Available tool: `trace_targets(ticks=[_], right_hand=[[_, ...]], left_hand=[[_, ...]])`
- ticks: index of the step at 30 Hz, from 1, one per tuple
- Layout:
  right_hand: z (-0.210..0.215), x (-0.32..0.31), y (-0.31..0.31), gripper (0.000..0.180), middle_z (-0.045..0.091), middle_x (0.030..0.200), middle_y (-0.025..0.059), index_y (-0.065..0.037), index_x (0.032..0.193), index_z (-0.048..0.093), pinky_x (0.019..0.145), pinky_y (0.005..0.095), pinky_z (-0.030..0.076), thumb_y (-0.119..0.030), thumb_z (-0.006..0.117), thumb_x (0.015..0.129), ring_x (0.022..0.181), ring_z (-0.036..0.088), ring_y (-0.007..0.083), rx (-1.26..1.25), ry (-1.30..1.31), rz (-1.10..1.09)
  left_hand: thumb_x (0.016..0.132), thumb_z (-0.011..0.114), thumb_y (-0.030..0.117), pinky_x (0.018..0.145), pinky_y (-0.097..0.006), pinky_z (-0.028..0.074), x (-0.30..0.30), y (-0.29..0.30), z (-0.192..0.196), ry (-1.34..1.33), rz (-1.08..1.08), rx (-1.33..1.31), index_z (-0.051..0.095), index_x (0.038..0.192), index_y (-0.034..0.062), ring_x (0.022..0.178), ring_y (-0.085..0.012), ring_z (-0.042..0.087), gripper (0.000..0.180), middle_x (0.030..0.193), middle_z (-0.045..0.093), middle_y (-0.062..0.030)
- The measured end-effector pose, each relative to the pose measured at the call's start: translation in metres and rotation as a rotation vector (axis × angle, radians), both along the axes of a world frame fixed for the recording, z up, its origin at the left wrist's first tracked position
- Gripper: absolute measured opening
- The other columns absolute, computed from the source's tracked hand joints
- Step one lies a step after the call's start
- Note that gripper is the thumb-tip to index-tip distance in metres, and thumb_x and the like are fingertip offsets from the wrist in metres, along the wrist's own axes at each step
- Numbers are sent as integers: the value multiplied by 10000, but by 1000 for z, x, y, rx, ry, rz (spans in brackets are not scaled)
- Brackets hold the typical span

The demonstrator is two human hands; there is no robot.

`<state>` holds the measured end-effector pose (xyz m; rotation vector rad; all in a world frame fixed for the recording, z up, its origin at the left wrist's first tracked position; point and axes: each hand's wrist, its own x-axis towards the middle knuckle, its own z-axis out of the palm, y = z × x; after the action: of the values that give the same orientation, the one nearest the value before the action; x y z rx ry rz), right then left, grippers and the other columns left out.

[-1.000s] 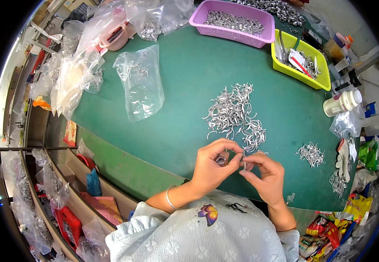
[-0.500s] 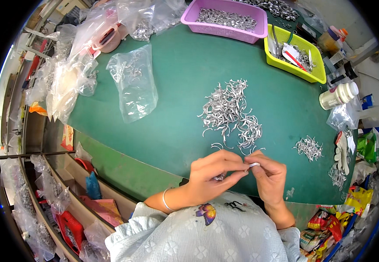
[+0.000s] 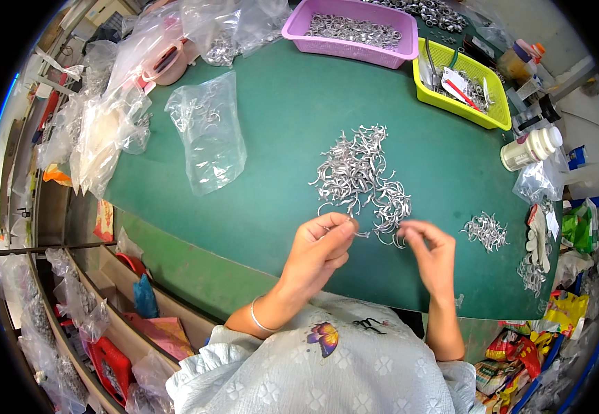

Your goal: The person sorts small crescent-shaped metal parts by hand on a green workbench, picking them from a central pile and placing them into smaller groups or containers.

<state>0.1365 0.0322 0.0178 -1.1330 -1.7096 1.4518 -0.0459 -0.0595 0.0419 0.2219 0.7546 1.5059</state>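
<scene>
A loose heap of small curved silver metal pieces (image 3: 355, 169) lies on the green table in front of me. My left hand (image 3: 323, 250) is closed at the near edge of this heap, thumb pressed against the bent fingers. A sliver of metal shows by its fingertips; the palm's contents are hidden. To its right, my right hand (image 3: 432, 252) has thumb and forefinger brought together beside the heap's lower right end. Those fingertips are slightly blurred, and whatever is between them cannot be made out. A smaller pile of similar pieces (image 3: 486, 232) lies right of this hand.
A clear plastic bag (image 3: 213, 148) with a few pieces lies on the left of the green table (image 3: 279, 103). Purple (image 3: 351, 48) and yellow-green (image 3: 462, 107) baskets of metal parts stand at the back. A white bottle (image 3: 533, 148) and a glove (image 3: 537, 238) are at the right edge.
My hands have separated from the shared small metal piece and moved forward to the heap. The left has turned and closed more; the right reaches toward the heap's near right side.
</scene>
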Motion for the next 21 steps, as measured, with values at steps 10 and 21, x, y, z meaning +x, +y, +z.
trace_targets(ticks=[10, 21], right_hand=[[-40, -23, 35, 72, 568, 779, 74, -25, 773, 630, 700, 355, 348, -78, 639, 724, 798, 489, 244, 763, -676, -41], [-16, -10, 13, 66, 618, 730, 60, 22, 817, 594, 499, 197, 385, 7, 635, 767, 586, 517, 65, -316, 245, -97]], left_hand=[[896, 496, 160, 406, -152, 225, 6, 2, -12, -52, -50, 11, 522, 847, 10, 526, -18, 280, 160, 781, 442, -18], [840, 478, 51, 495, -192, 345, 11, 5, -24, -9, 53, -122, 538, 913, -6, 628, -89, 459, 110, 814, 529, -55]])
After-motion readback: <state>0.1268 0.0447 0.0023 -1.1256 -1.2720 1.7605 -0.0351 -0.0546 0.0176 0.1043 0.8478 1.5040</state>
